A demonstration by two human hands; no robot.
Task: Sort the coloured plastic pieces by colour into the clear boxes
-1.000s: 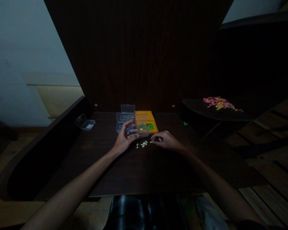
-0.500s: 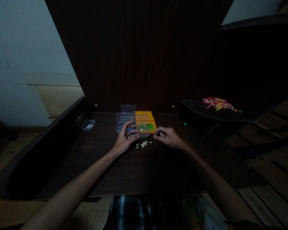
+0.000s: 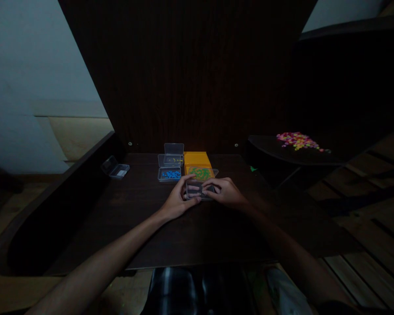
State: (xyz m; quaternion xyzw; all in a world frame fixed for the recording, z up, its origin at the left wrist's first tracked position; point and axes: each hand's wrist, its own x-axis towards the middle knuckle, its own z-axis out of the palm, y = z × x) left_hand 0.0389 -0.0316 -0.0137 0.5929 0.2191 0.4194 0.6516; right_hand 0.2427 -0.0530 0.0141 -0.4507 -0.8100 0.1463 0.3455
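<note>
My left hand (image 3: 180,197) is wrapped round a clear plastic box (image 3: 193,195) with its lid raised, held just above the dark table. Over the box's opening, my right hand (image 3: 223,191) has its thumb and fingertips pinched together; a pale speck shows at the tips, too small to name. Directly behind stands a yellow box (image 3: 197,157), and green pieces (image 3: 200,173) in it show through the clear lid. To the left, an open clear case holds small blue pieces (image 3: 171,175). The loose pale pieces are hidden by the box and hands.
Another open clear case (image 3: 174,160) with a few yellow pieces sits behind the blue one. At far left lies a small open case (image 3: 118,169). Multicoloured pieces (image 3: 298,141) are heaped on a raised shelf (image 3: 265,146) at right, with a green scrap (image 3: 253,169) below it.
My left hand has brought the clear box right and nearer, over where the pale pieces lay. My right hand has moved left, its fingertips now at the box. The blue pieces are uncovered.
</note>
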